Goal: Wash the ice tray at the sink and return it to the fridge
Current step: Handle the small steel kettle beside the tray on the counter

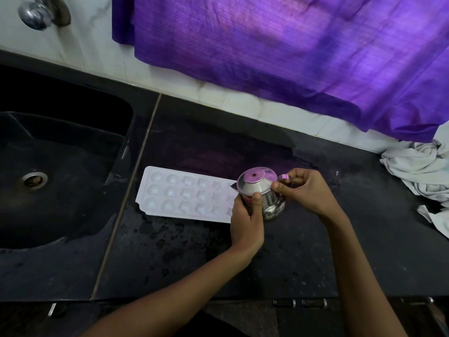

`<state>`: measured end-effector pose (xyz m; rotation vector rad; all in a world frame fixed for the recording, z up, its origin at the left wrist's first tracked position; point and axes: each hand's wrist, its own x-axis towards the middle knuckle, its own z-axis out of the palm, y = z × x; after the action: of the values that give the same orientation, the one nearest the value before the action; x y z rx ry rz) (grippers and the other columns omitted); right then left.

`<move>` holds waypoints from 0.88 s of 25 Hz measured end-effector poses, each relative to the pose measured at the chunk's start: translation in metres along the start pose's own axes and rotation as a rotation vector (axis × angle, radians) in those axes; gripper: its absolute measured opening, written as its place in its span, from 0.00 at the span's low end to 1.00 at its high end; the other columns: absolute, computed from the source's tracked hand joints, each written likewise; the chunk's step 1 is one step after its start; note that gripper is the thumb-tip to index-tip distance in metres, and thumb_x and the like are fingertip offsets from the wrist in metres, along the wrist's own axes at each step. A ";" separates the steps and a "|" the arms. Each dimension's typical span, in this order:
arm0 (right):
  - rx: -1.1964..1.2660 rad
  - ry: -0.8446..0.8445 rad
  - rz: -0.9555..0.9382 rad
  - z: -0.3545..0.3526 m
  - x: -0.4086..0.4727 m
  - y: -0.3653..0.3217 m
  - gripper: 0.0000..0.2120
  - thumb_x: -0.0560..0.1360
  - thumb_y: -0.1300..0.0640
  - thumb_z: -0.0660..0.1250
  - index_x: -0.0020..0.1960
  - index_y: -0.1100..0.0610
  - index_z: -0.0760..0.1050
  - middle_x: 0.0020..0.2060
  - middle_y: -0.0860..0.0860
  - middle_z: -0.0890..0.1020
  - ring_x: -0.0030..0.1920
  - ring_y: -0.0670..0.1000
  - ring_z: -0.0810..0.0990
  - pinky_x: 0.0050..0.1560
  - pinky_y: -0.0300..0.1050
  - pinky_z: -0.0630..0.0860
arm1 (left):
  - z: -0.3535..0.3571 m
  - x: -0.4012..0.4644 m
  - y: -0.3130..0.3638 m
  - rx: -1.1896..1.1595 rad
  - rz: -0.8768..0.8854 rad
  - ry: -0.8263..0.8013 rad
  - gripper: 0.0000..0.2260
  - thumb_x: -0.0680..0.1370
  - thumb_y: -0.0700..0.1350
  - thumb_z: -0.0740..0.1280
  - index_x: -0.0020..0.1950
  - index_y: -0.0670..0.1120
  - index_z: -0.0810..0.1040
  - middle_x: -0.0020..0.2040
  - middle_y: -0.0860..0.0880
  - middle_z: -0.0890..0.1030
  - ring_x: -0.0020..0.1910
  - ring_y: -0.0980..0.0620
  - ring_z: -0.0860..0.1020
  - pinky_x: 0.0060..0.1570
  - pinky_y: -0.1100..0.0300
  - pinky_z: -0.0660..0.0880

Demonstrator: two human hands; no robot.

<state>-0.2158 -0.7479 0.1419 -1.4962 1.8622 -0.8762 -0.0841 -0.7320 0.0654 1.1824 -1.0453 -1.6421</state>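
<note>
Both our hands are on the steel pot; the ice tray lies untouched on the counter.

Our left hand (246, 222) wraps the steel pot (262, 193) while our right hand (305, 190) pinches its lid. The white ice tray (184, 194) lies flat just beside it, between pot and sink (73, 166), on a wet black counter (218, 259). We judge the tray light, thin, bendy and slippery; best gripped by its long rims with both hands.

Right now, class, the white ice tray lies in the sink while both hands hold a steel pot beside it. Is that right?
Not quite. The head view shows the ice tray lying on the black counter right of the sink, not in it. Both the left hand and right hand do hold the steel pot.
</note>
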 end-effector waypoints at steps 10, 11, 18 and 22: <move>0.124 0.036 -0.015 0.001 -0.005 0.010 0.08 0.67 0.61 0.74 0.37 0.62 0.75 0.29 0.48 0.83 0.31 0.42 0.81 0.32 0.33 0.75 | 0.002 -0.003 0.003 -0.026 0.088 0.017 0.26 0.74 0.62 0.58 0.66 0.48 0.68 0.59 0.53 0.77 0.57 0.56 0.76 0.51 0.68 0.72; 0.142 0.045 -0.017 0.001 -0.007 0.010 0.08 0.67 0.61 0.73 0.37 0.63 0.75 0.28 0.48 0.83 0.30 0.42 0.81 0.32 0.32 0.75 | 0.002 -0.003 0.003 -0.031 0.109 0.021 0.28 0.72 0.63 0.58 0.67 0.48 0.68 0.60 0.53 0.77 0.58 0.56 0.76 0.54 0.66 0.73; 0.155 0.041 -0.032 -0.001 -0.015 0.003 0.14 0.61 0.53 0.73 0.39 0.63 0.76 0.31 0.49 0.84 0.32 0.43 0.82 0.33 0.34 0.77 | 0.006 -0.007 -0.007 -0.043 0.160 0.049 0.38 0.67 0.72 0.56 0.67 0.48 0.68 0.60 0.52 0.77 0.59 0.55 0.76 0.59 0.56 0.75; 0.079 0.006 -0.036 -0.003 -0.018 0.002 0.20 0.60 0.51 0.74 0.41 0.66 0.76 0.32 0.50 0.84 0.34 0.44 0.83 0.36 0.36 0.79 | 0.007 -0.013 -0.013 -0.059 0.127 0.041 0.44 0.62 0.78 0.53 0.65 0.49 0.69 0.58 0.52 0.77 0.56 0.57 0.77 0.56 0.57 0.75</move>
<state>-0.2156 -0.7296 0.1426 -1.4844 1.7884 -0.9610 -0.0905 -0.7146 0.0586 1.0847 -1.0184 -1.5341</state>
